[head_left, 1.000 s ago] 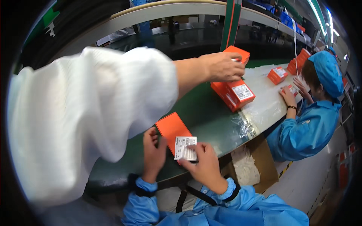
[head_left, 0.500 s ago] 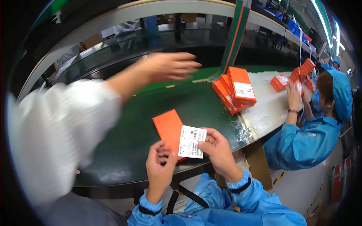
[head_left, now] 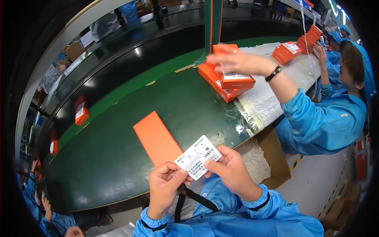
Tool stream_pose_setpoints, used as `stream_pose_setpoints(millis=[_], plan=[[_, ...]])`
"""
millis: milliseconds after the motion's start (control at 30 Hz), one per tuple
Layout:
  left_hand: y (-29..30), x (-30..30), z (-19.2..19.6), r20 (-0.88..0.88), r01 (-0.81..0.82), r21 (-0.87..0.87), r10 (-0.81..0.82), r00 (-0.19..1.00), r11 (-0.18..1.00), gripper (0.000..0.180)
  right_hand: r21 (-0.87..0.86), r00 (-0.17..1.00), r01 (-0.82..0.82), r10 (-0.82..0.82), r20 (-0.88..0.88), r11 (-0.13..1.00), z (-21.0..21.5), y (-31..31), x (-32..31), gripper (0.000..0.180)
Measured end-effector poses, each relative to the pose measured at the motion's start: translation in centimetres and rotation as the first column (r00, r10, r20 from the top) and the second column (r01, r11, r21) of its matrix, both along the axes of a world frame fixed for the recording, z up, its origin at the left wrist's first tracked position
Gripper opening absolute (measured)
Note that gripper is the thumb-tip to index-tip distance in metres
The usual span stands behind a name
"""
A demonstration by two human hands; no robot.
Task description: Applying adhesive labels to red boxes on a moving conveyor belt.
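Observation:
Between my two hands is a white printed label [head_left: 197,157], held flat and tilted above the table's near edge. My left hand [head_left: 167,182] pinches its lower left corner between thumb and fingers. On the other side, my right hand [head_left: 232,172] grips the right edge, thumb on top. Just beyond the label lies a plain orange box [head_left: 157,137] on the dark green table [head_left: 106,166]; its near end is partly hidden behind the label and my left hand.
A co-worker's hand [head_left: 252,63], blurred, is over stacked orange boxes [head_left: 213,81] at the right. More orange boxes [head_left: 285,53] stand farther right, and one [head_left: 81,112] at the left. A green post [head_left: 213,23] rises behind the stack. An open carton [head_left: 278,164] stands below the table edge.
My left hand has taken hold of the label, which has turned to a slant. The white-sleeved person at left is out of view; the right co-worker's hand has reached over the stack.

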State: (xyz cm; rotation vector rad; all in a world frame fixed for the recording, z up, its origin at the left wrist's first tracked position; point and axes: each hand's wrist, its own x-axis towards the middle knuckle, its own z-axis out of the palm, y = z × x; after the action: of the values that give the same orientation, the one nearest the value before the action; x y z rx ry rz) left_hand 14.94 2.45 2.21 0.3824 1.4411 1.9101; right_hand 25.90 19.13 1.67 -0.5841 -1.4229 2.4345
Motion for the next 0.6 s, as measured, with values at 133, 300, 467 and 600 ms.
stream_pose_setpoints(millis=[133, 300, 467, 600], plan=[[-0.6, -0.6, 0.1, 0.096, 0.108, -0.04, -0.103, 0.99, 0.993, 0.005, 0.016, 0.999, 0.014, -0.014, -0.041, 1.0, 0.6, 0.7, -0.7, 0.023], [-0.5, -0.7, 0.1, 0.127, 0.214, -0.084, -0.203, 0.971, 0.973, 0.01, -0.119, 0.964, -0.265, 0.261, -0.05, 0.957, -0.2, 1.6, -0.3, 0.026], [0.8, 0.1, -0.5, 0.231, 0.28, 0.085, -0.292, 0.928, 0.956, 0.01, -0.422, 0.93, -0.364, 0.302, -0.209, 0.83, -1.9, 1.3, 0.7, 0.026], [4.1, 2.0, -0.2, 0.119, 0.172, -0.108, -0.159, 0.98, 0.979, 0.013, -0.153, 0.981, -0.123, 0.097, -0.167, 0.981, -2.6, 2.0, 2.9, 0.024]])
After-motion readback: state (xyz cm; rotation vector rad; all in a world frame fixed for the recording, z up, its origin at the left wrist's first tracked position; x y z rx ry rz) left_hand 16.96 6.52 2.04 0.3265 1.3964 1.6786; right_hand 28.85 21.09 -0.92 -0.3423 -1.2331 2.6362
